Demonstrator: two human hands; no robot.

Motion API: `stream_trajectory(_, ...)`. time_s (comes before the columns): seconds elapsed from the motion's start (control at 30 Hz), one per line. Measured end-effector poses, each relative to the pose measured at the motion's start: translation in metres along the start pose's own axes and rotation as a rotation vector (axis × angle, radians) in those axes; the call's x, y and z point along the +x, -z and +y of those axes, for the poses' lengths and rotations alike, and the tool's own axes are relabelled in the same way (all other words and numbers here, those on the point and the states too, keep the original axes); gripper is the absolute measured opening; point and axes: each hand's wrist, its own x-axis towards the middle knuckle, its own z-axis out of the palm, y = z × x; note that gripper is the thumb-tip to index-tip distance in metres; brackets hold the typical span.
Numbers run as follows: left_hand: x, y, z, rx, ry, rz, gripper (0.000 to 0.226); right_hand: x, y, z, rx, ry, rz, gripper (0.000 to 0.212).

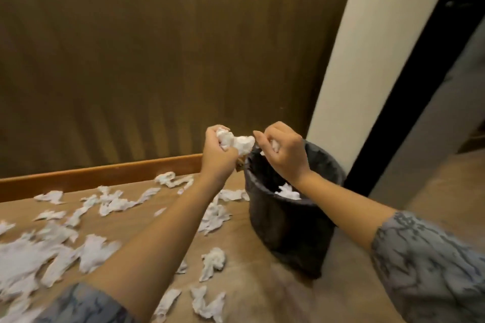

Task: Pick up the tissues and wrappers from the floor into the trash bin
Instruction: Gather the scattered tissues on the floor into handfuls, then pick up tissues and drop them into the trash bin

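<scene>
The wad of tissues (237,143) is bunching in the left hand (219,156), just left of the trash bin (291,220) rim. The right hand (284,152) – nearer, over the opening – is pinching a smaller tissue scrap (275,145). Loose tissues (115,202) are littering the floor (252,280).

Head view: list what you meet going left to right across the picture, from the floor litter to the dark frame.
Scattered tissues on the floor → left hand gripping a wad of tissue → right hand holding a small tissue over the trash bin → white wall strip → black frame.
</scene>
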Motion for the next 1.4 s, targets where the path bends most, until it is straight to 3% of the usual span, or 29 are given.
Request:
stream_trajectory(0.17, -0.005, -0.099, -0.033, 0.060, 0.079, -0.114, 0.038, -0.036, 0.025, 0.062, 0.017, -0.442, 0.164, 0.044)
stream_trajectory(0.23, -0.004, -0.121, -0.052, 0.126, 0.084, -0.137, 0.045, -0.045, 0.024, 0.080, 0.009, -0.518, 0.136, 0.048)
stream_trajectory(0.37, 0.002, -0.131, -0.071, 0.206, 0.111, -0.200, 0.080, -0.056, 0.017, 0.098, 0.052, -0.615, 0.186, 0.039)
stream_trajectory(0.43, 0.005, -0.119, -0.073, 0.225, 0.050, -0.144, 0.072, -0.057, 0.009, 0.096, 0.089, -0.638, 0.173, 0.033)
stream_trajectory(0.53, 0.008, -0.083, -0.081, 0.222, -0.064, -0.045, 0.045, -0.055, -0.014, 0.076, 0.143, -0.537, 0.041, 0.018)
stream_trajectory(0.6, 0.007, -0.049, -0.085, 0.226, -0.052, 0.023, 0.031, -0.049, -0.035, 0.051, 0.180, -0.395, -0.079, 0.009)
stream_trajectory(0.7, -0.004, 0.014, -0.087, 0.225, -0.015, 0.128, 0.023, -0.046, -0.073, 0.004, 0.294, -0.198, -0.247, 0.009)
stream_trajectory(0.8, -0.042, 0.089, -0.097, 0.206, 0.051, 0.266, 0.024, -0.068, -0.117, -0.044, 0.421, -0.115, -0.416, 0.012)
stream_trajectory(1.07, -0.237, 0.238, -0.146, 0.421, 0.346, 0.641, 0.022, -0.185, -0.205, -0.165, 0.609, 0.026, -0.874, 0.040)
stream_trajectory(1.27, -0.411, 0.256, -0.174, 0.508, 0.534, 1.114, 0.018, -0.292, -0.222, -0.255, 0.723, 0.255, -1.111, 0.026)
stream_trajectory(1.4, -0.500, 0.248, -0.194, 0.614, 0.631, 1.226, 0.028, -0.347, -0.203, -0.283, 0.714, 0.282, -1.127, 0.025)
